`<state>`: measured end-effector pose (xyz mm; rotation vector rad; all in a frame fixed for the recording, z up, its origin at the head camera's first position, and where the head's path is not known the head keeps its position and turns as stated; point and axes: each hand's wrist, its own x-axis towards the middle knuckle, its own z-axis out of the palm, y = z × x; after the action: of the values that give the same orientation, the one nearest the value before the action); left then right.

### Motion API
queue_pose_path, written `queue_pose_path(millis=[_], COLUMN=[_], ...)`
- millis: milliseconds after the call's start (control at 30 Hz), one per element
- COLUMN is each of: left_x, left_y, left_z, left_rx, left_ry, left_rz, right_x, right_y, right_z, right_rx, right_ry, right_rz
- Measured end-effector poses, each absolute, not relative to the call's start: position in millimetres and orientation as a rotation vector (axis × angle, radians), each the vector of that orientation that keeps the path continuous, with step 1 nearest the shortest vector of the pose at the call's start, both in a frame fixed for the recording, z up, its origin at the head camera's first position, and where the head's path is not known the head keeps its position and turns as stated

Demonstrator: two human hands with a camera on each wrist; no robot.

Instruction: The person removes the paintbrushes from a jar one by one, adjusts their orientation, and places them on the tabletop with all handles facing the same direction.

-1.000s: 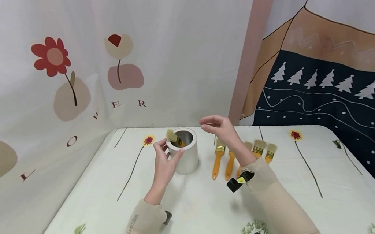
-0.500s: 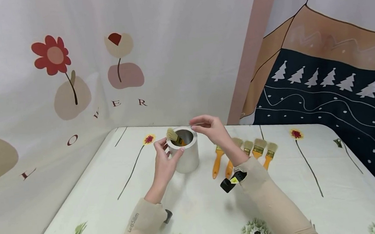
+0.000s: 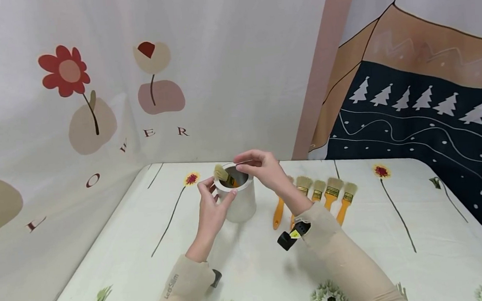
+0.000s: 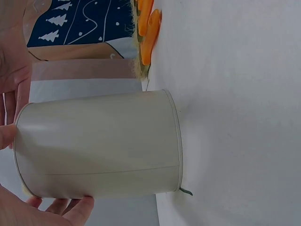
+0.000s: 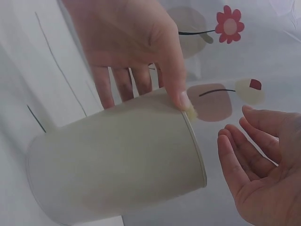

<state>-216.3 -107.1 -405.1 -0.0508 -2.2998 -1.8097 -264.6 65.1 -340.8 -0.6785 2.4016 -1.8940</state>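
A white cylindrical canister point(image 3: 244, 208) stands upright on the table. My left hand point(image 3: 209, 213) grips its left side near the top, thumb at the near rim and fingers round the far side. Inside leans a paintbrush point(image 3: 221, 173), bristles up over the left rim; its handle's lower part is hidden. My right hand point(image 3: 264, 171) hovers at the canister's right rim with fingers loosely bent. In the right wrist view, the right hand point(image 5: 263, 174) shows nothing between thumb and fingers, and a gap separates it from the canister point(image 5: 117, 160).
Several orange-handled paintbrushes point(image 3: 332, 191) lie in a row to the right of the canister, partly behind my right forearm. A flower-printed white cloth point(image 3: 150, 290) covers the table. Printed curtains point(image 3: 235, 75) hang behind its far edge.
My right hand has moved left, from above the paintbrushes to the canister's right rim. The left hand, the canister and the paintbrush in it have stayed in place.
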Motion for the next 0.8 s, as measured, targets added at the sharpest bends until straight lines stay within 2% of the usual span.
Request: queue_pose_path(millis=[500, 800], left_x=[-214.6, -215.4], left_y=[-107.5, -105.6], left_z=[-403.9, -404.5], left_rx=[-0.064, -0.053], left_ry=[-2.293, -2.273], left_rz=[-1.812, -1.819], right_x=[-271.0, -273.6], right_y=[42.1, 33.3], right_z=[-350.3, -352.1], right_rx=[-0.786, -0.825], right_ry=[2.37, 2.52], right_rz=[-1.818, -1.539])
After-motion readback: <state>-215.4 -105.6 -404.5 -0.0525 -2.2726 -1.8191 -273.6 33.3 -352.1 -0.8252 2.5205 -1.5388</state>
